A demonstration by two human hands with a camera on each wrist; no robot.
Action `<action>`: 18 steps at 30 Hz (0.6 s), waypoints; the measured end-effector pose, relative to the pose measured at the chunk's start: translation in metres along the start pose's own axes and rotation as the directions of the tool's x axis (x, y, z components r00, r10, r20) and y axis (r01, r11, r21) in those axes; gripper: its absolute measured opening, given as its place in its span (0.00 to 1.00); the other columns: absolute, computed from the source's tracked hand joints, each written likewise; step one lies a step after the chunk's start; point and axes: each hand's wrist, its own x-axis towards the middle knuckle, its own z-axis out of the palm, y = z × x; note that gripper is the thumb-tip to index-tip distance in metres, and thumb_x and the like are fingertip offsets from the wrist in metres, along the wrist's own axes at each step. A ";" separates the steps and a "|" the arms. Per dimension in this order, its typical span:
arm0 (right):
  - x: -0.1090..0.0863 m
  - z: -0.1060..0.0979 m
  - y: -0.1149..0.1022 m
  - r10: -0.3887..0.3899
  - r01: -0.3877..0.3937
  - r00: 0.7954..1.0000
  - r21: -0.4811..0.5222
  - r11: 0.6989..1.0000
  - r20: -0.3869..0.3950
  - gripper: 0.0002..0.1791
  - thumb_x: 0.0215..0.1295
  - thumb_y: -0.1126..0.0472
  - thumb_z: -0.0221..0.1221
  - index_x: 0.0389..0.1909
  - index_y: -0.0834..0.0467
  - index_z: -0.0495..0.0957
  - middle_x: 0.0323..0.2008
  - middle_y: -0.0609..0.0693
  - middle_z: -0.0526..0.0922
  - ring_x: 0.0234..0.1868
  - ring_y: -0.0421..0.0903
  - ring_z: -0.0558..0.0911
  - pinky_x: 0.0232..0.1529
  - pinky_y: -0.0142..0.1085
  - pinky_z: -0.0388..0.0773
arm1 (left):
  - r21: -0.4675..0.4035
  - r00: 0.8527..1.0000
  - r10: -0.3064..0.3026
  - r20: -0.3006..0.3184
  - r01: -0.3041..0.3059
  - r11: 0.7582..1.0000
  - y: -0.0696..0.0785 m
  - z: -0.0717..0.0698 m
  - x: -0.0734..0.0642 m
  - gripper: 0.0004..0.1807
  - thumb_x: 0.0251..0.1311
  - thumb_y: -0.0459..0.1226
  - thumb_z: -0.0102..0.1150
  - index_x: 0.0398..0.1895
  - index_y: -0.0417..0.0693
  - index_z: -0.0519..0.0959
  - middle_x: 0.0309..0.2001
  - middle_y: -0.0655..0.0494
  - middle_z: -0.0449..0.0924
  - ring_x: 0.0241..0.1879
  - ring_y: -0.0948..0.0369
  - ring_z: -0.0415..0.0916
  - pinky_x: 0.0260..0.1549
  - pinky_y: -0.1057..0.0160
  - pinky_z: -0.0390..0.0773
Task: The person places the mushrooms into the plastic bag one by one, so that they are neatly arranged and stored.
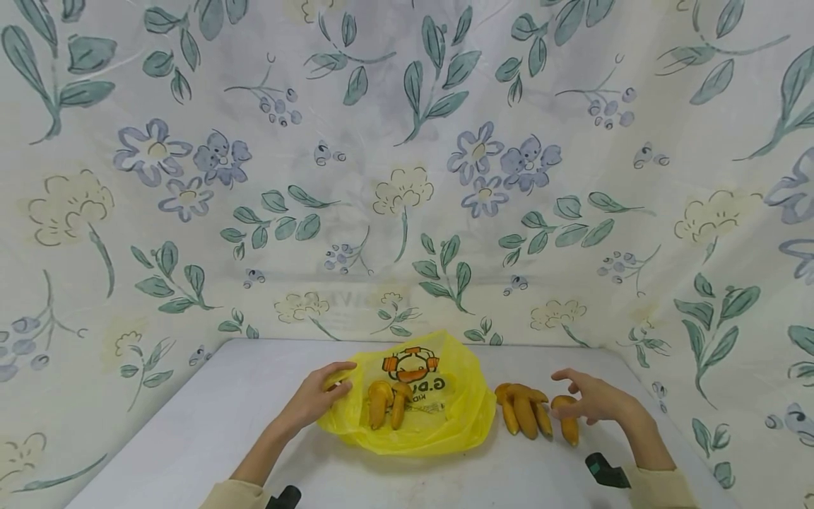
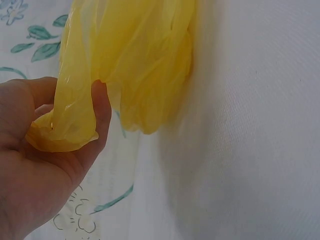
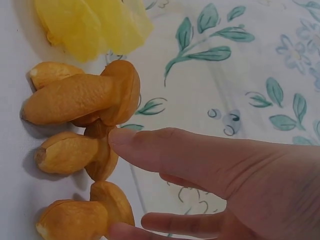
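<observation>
While left hand (image 1: 316,396) grips bag (image 1: 454,430), right hand (image 1: 594,397) is beside mushrooms (image 1: 524,416).

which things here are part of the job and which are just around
Seemingly part of the job:
- yellow bag, held by the left hand
- two mushrooms in the bag
- mushroom cluster beside it
- single mushroom at the right hand

Just around:
- white table
- floral cloth
- dark device at the right wrist
</observation>
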 end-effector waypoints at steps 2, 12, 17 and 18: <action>0.000 0.000 0.000 0.008 -0.008 1.000 -0.007 1.000 0.001 0.41 0.56 0.53 0.70 0.67 0.63 0.63 0.54 0.70 0.72 0.38 0.51 0.81 0.36 0.47 0.84 | 0.001 1.000 -0.003 0.000 0.003 1.000 0.001 0.000 -0.001 0.21 0.68 0.36 0.56 0.64 0.48 0.74 0.67 0.42 0.71 0.65 0.47 0.69 0.64 0.43 0.70; 0.002 0.000 0.002 0.061 -0.061 0.998 -0.017 0.998 0.017 0.41 0.56 0.54 0.70 0.67 0.63 0.63 0.53 0.67 0.73 0.38 0.49 0.81 0.37 0.47 0.84 | 0.000 1.000 -0.002 0.001 0.002 1.000 0.002 0.000 -0.002 0.21 0.68 0.36 0.55 0.64 0.48 0.74 0.68 0.43 0.70 0.67 0.45 0.67 0.65 0.41 0.68; 0.003 0.000 0.004 0.072 -0.072 0.997 -0.015 0.997 0.021 0.41 0.56 0.55 0.70 0.67 0.63 0.63 0.53 0.65 0.74 0.38 0.48 0.81 0.37 0.46 0.84 | 0.002 1.000 -0.004 -0.002 0.004 1.000 0.001 0.001 -0.001 0.21 0.68 0.36 0.56 0.63 0.49 0.74 0.68 0.43 0.71 0.67 0.45 0.67 0.65 0.41 0.68; 0.003 0.001 0.004 0.074 -0.074 0.997 -0.014 0.997 0.021 0.41 0.56 0.55 0.70 0.67 0.63 0.63 0.53 0.65 0.74 0.38 0.48 0.81 0.37 0.46 0.84 | 0.005 1.000 -0.003 -0.002 0.003 1.000 0.001 0.001 0.000 0.21 0.68 0.36 0.56 0.64 0.49 0.74 0.68 0.43 0.71 0.67 0.45 0.67 0.65 0.41 0.68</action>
